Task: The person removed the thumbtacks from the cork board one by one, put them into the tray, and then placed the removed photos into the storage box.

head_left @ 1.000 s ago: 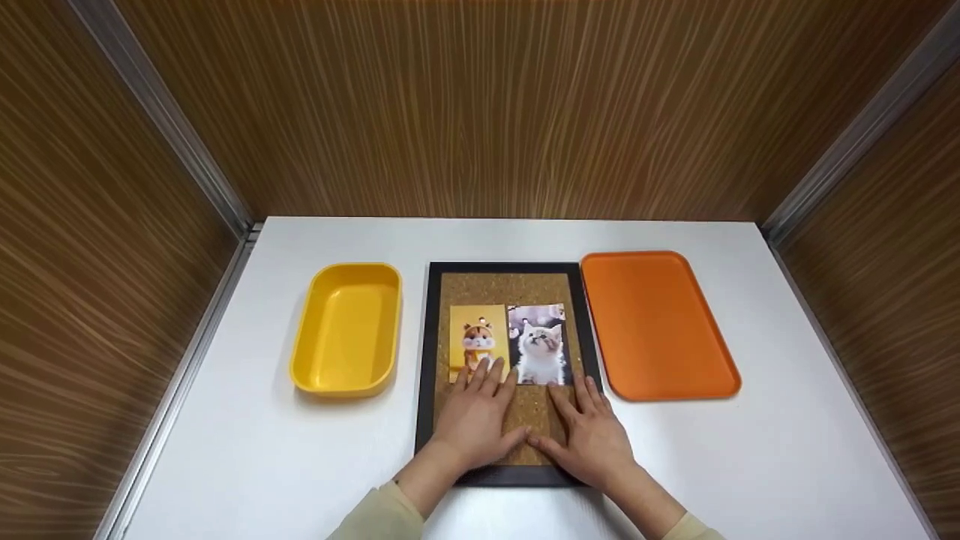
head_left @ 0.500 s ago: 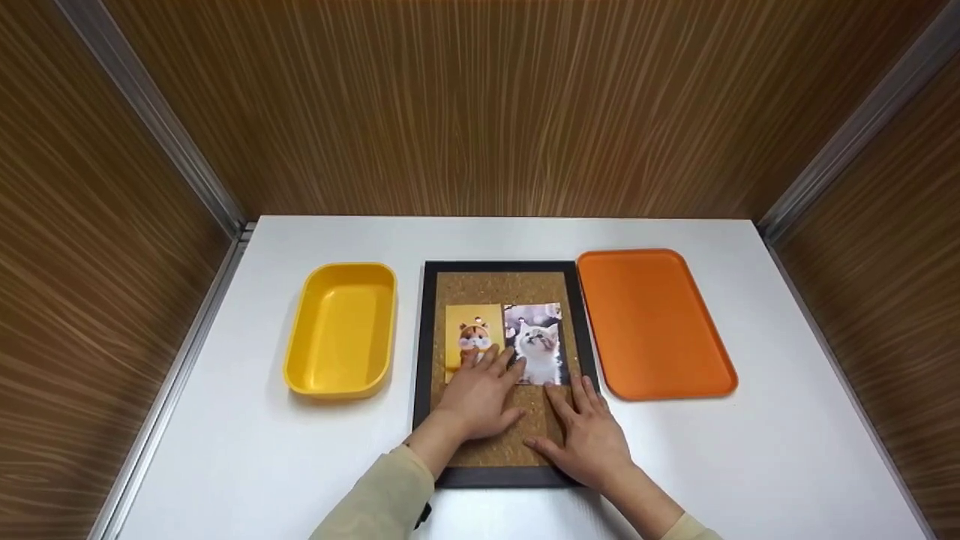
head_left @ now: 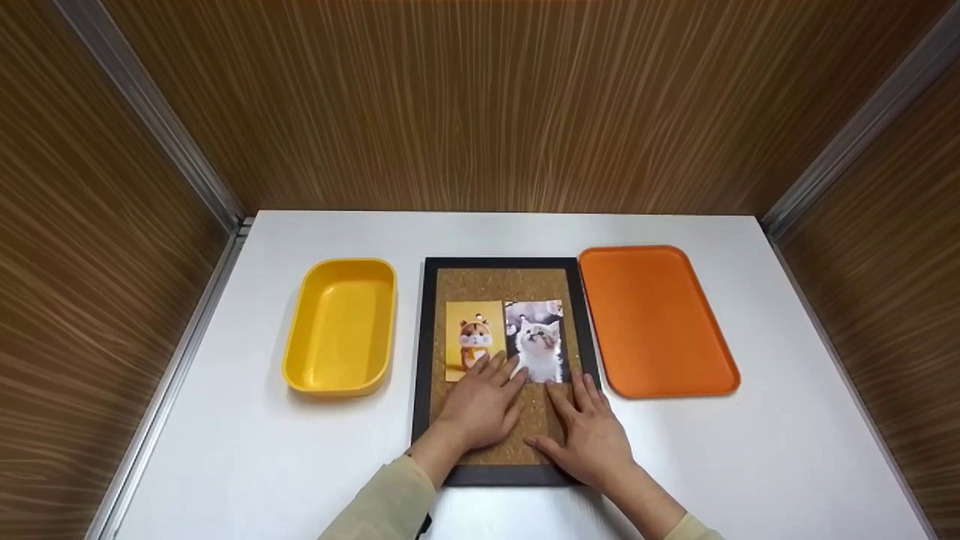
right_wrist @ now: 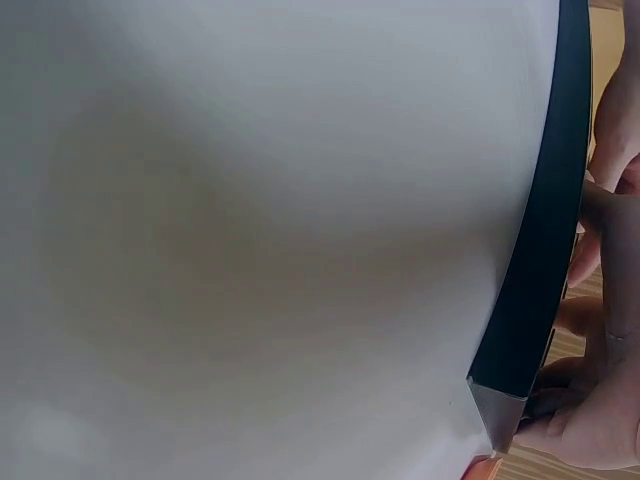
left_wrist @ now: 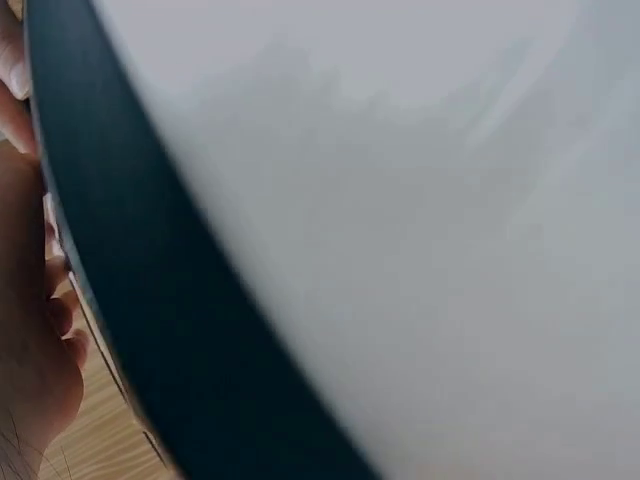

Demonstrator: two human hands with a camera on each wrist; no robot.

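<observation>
A: Start at the left. What sits there?

B: A yellow tub (head_left: pixel 341 328), smooth glossy plastic, a deep rounded rectangle, resting on the matte white table (head_left: pixel 240 450). It stands apart from the hands.

A: And next to it?

B: A cork board (head_left: pixel 501 289) in a flat black frame (head_left: pixel 422 352), upright rectangle, lying flat in the middle of the table. The cork is grainy and speckled brown. Two glossy cards lie side by side on it: the hamster picture (head_left: pixel 472 337) with a yellow ground on the left, the kitten picture (head_left: pixel 537 339) touching it on the right.

A: Where is the left hand?

B: The left hand (head_left: pixel 477 409) lies flat on the cork, fingers straight and slightly spread, gripping nothing. Its fingertips (head_left: pixel 495 365) press on the lower edges of the two cards, about where they meet. A pale beige sleeve (head_left: pixel 382 506) covers that forearm. The left wrist view shows only the frame's dark edge against the white table, blurred, with a bit of the hand at the margin.

A: The right hand?

B: The right hand (head_left: pixel 592 439) is also flat and relaxed, palm down on the lower right of the cork, holding nothing. Its fingertips reach just below the kitten picture's bottom edge; whether they touch the card, I cannot tell. The thumb points toward the left hand.

A: Farthest right?

B: An orange tray (head_left: pixel 656 322), shallow, smooth plastic with rounded corners and a low rim, just beside the frame's right edge. Behind everything are walls of brown wood-grain panels (head_left: pixel 487 105) with metal strips in the corners.
</observation>
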